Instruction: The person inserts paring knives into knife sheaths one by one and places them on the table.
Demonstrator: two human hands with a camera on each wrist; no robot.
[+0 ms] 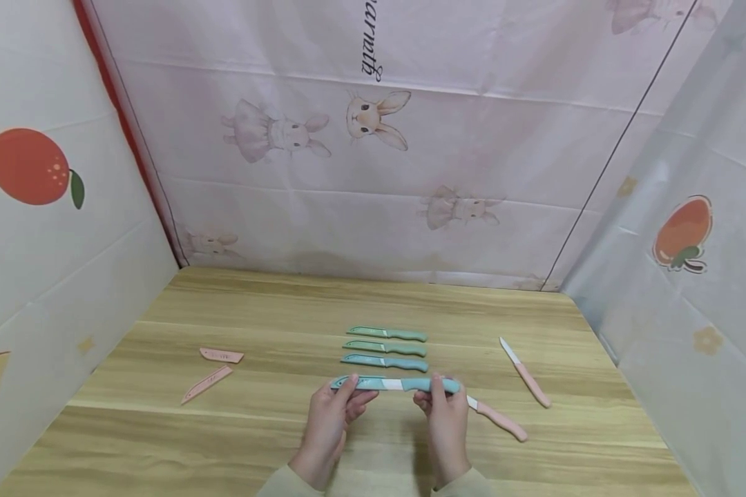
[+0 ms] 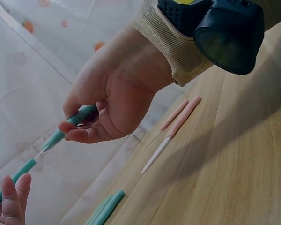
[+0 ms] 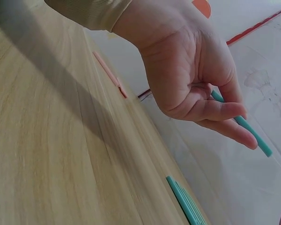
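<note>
Above the table's front part, a blue paring knife (image 1: pixel 414 384) is held level between both hands. My left hand (image 1: pixel 328 426) pinches its blue sheath (image 1: pixel 369 383) near the tip end. My right hand (image 1: pixel 445 422) pinches the handle with thumb and fingers. A short stretch of white blade (image 1: pixel 394 384) shows between sheath and handle; the rest of the blade is inside the sheath. In the left wrist view the right hand (image 2: pixel 119 93) grips the handle, and in the right wrist view the left hand (image 3: pixel 187 75) grips the sheath.
Beyond the hands lie a sheathed blue knife (image 1: pixel 385 362) and two sheathed green knives (image 1: pixel 385 347), side by side. Two bare pink knives (image 1: pixel 503 421) with white blades lie at right. Two pink sheaths (image 1: pixel 207 384) lie at left. Printed curtains surround the wooden table (image 1: pixel 130 442).
</note>
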